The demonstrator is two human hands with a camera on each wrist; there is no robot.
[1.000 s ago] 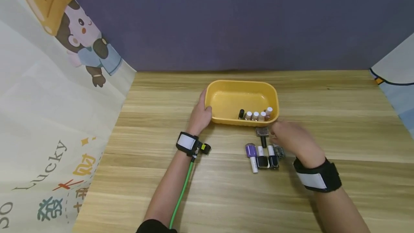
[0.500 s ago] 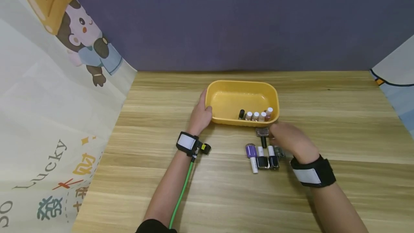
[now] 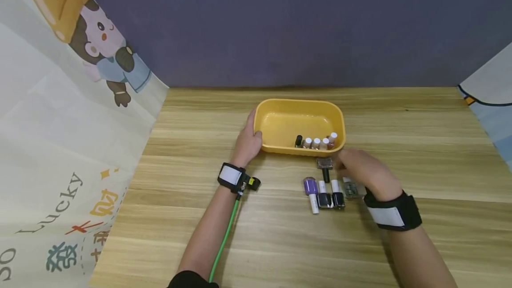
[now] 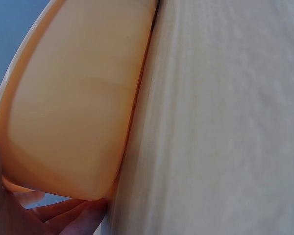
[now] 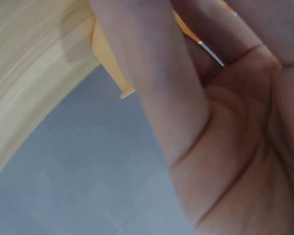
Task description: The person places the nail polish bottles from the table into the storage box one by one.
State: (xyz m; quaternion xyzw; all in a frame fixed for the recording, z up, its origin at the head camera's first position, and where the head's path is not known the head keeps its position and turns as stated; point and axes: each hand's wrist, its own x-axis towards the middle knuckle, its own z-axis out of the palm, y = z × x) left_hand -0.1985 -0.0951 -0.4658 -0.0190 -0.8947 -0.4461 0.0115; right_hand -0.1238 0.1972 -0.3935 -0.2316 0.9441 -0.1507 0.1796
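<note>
My left hand (image 3: 246,148) grips the left end of a yellow plastic bin (image 3: 294,150), thumb over the rim. In the left wrist view its fingers (image 4: 63,215) curl around the bin's end wall. My right hand (image 3: 366,170) is at the bin's near right corner; its fingertips are hidden, and I cannot tell whether they hold something. Beside it lies a nail polish bottle (image 3: 324,163) with a black cap. Closer to me are a purple nail polish (image 3: 310,186), two black nail polishes (image 3: 325,200) with white caps, and a dark glittery bottle (image 3: 350,190) partly under the hand.
Several small nail polish bottles (image 3: 316,143), mostly white-capped, stand along the bin's near right wall. The wooden table (image 3: 280,243) meets a dark blue panel (image 3: 304,26) behind and a printed curtain (image 3: 72,146) at left. A green cable (image 3: 225,239) runs along the left forearm.
My right hand has shifted slightly to the right, exposing more of the dark glittery bottle beneath it. The left hand and the yellow bin have stayed where they were.
</note>
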